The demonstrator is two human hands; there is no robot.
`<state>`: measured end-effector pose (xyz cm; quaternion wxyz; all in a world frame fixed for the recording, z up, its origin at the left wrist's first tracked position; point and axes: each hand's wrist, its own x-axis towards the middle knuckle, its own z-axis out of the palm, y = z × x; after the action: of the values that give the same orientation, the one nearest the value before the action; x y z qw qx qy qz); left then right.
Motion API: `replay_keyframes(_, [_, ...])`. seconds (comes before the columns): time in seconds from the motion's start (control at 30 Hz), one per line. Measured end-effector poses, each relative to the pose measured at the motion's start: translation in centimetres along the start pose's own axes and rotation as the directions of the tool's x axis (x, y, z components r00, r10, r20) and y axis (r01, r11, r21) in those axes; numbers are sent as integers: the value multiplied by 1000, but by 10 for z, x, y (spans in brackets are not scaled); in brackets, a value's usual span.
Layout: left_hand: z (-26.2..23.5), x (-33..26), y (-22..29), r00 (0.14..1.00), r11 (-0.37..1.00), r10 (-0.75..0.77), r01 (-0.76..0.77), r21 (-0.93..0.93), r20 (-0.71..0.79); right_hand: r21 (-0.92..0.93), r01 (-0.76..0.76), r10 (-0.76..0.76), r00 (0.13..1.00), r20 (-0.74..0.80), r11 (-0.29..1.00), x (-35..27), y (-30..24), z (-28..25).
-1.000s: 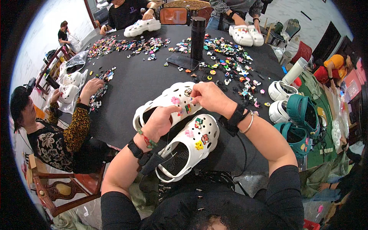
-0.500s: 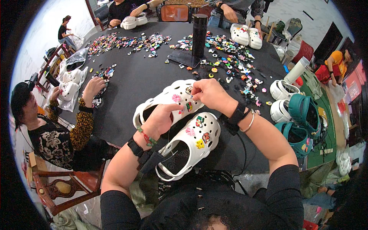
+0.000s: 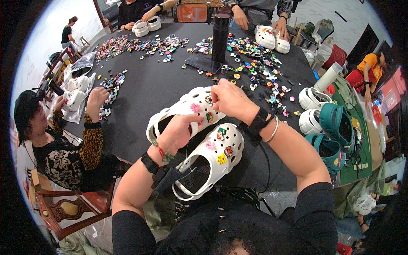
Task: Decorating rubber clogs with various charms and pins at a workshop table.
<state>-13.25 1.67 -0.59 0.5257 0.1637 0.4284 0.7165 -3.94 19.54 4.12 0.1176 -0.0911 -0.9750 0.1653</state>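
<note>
Two white clogs lie on the black table in front of me. My left hand [image 3: 180, 129] is closed on the side of the upper white clog [image 3: 187, 102], thumb over its top. That clog carries a pink flower charm [image 3: 195, 107] and several other charms near the toe. Over its toe end, my right hand [image 3: 231, 98] has curled fingers pressed together; what they hold, if anything, is hidden. Closer to me the second white clog [image 3: 227, 157] sits untouched, with a pink charm [image 3: 211, 145], a yellow charm [image 3: 221, 159], a brown one and a green-red one.
Loose shoe charms [image 3: 253, 63] are scattered across the far table. A black cylinder [image 3: 220, 38] stands by a dark flat stand. White clogs [image 3: 313, 100] and green clogs [image 3: 338, 125] are stacked at right, beside a pale bottle [image 3: 329, 77]. Co-workers handle white clogs at left and across.
My right hand has lifted slightly off the toe of the upper clog. My left hand keeps its hold. At left, a co-worker's hand has shifted a little; a white clog appears at lower right.
</note>
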Motion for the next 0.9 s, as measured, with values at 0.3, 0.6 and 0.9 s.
replay_keyframes(0.3, [8,-4,0,1000,999,1,-1,-39,-10,133,-135,96,961,261,982,21,5,-15])
replay_keyframes(0.6, [7,-5,-6,1000,1000,-2,2,-13,-19,81,-180,136,914,382,980,26,5,-14])
replay_keyframes(0.9, [-1,2,-16,998,998,-20,23,52,-66,8,-252,229,891,392,968,29,-7,-8])
